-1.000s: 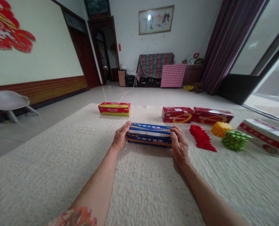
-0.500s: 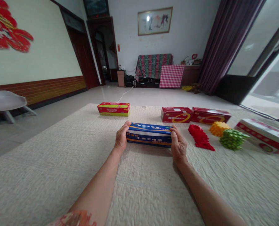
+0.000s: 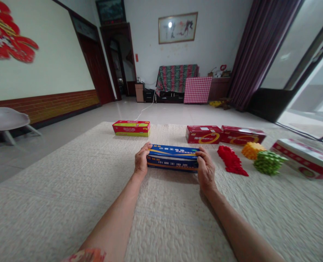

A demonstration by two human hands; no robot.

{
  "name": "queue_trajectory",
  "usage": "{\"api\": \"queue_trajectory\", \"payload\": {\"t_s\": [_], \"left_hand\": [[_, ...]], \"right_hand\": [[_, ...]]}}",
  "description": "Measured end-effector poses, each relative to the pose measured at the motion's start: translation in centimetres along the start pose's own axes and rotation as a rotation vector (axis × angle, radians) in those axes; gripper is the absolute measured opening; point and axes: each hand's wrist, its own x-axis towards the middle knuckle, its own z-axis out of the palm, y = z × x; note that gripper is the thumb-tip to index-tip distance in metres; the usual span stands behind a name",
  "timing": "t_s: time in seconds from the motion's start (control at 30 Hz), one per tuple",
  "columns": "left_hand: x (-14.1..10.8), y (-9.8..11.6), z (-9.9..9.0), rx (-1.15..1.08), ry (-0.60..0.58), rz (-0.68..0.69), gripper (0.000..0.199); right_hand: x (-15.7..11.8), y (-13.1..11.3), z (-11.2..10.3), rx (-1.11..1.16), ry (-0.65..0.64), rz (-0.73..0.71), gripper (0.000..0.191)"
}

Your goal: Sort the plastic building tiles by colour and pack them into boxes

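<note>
A long blue cardboard battery box (image 3: pixel 173 158) with white lettering and orange stripes lies crosswise between my two hands. My left hand (image 3: pixel 142 159) grips its left end, the thumb side at the top edge. The right end is held by my right hand (image 3: pixel 206 168), fingers over the upper corner. Both palms face inward. Whether the underside touches the cream quilted cover (image 3: pixel 161 225) is hard to tell. Beyond it, to the left, sits a red and yellow box (image 3: pixel 131 128).
Two dark red boxes (image 3: pixel 203 134) stand end to end at the back right. Nearer are a red fabric piece (image 3: pixel 232 160), a yellow bundle (image 3: pixel 252 150) and a green bundle (image 3: pixel 269 162). A white and red carton (image 3: pixel 305 158) lies far right. A white chair (image 3: pixel 7 118) stands at left.
The blue box has been turned over between my hands: its lettering was upside down and now reads upright. Both hands stay at its ends. The view has tilted slightly.
</note>
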Motion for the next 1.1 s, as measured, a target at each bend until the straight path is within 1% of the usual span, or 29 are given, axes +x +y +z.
{"api": "queue_trajectory", "payload": {"t_s": [0.2,0.4,0.47,0.63,0.7,0.77,0.87,0.97,1.03,1.1], "left_hand": [[-0.3,0.4,0.5,-0.003,0.034,0.027,0.029],[-0.1,0.0,0.5,0.026,0.05,0.035,0.03],[0.1,-0.3,0.3,0.042,0.051,0.044,0.03],[0.3,-0.9,0.1,0.081,0.059,0.053,0.03],[0.4,-0.8,0.0,0.102,0.051,0.043,0.032],[0.4,-0.6,-0.1,0.154,0.028,0.05,0.033],[0.5,-0.1,-0.4,0.325,-0.005,0.149,0.032],[0.5,0.3,-0.5,0.516,0.0,0.334,0.026],[0.2,0.6,-0.4,0.63,0.006,0.466,0.024],[-0.4,1.0,-0.2,0.758,0.013,0.614,0.024]], "right_hand": [[0.2,0.0,0.0,-0.016,-0.008,-0.014,0.021],[0.0,-0.4,-0.1,-0.045,-0.019,-0.034,0.022],[-0.1,-0.6,-0.2,-0.06,-0.054,-0.028,0.025],[-0.1,-0.5,-0.8,-0.078,-0.191,-0.019,0.035],[-0.2,-0.2,-0.7,-0.091,-0.208,-0.037,0.039],[-0.2,0.0,-0.5,-0.108,-0.184,-0.07,0.042],[-0.4,0.1,0.1,-0.122,-0.11,-0.094,0.049],[-0.5,0.2,0.4,-0.106,-0.067,-0.044,0.052],[-0.4,0.3,0.4,-0.096,-0.07,-0.004,0.052],[-0.4,0.4,0.4,-0.106,-0.088,0.007,0.052]]}}
